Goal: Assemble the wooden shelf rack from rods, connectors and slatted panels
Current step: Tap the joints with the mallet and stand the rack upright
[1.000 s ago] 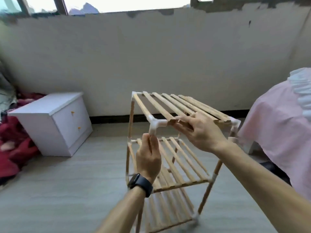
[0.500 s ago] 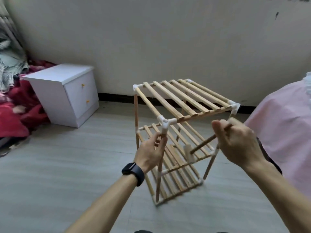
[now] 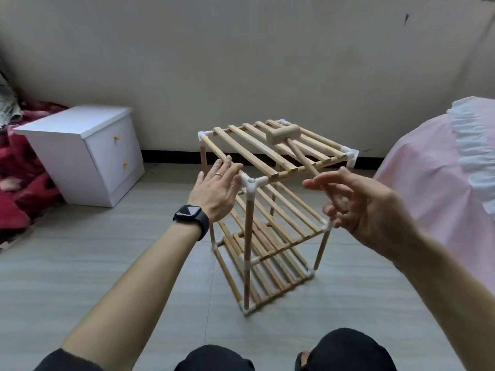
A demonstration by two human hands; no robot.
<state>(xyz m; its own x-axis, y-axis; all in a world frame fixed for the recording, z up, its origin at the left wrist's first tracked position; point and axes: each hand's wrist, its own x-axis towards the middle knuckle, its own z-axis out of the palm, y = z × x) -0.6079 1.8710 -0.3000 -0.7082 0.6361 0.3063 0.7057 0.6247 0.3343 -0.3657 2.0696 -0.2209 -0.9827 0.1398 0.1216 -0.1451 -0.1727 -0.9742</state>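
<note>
**Mallet set down on a rack that looks complete**

My right hand (image 3: 359, 207) is loose now, fingers spread and holding nothing. The wooden mallet (image 3: 284, 135) it gripped a moment ago lies on the top slatted panel (image 3: 235, 144). My left hand (image 3: 217, 183) has left the front post (image 3: 248, 231) and rests flat by the corner connector (image 3: 250, 182). The three-tier rack (image 3: 289, 218) stands on the floor, seemingly finished. My fingers hide the handle's end, so I cannot tell if they touch it.
</note>
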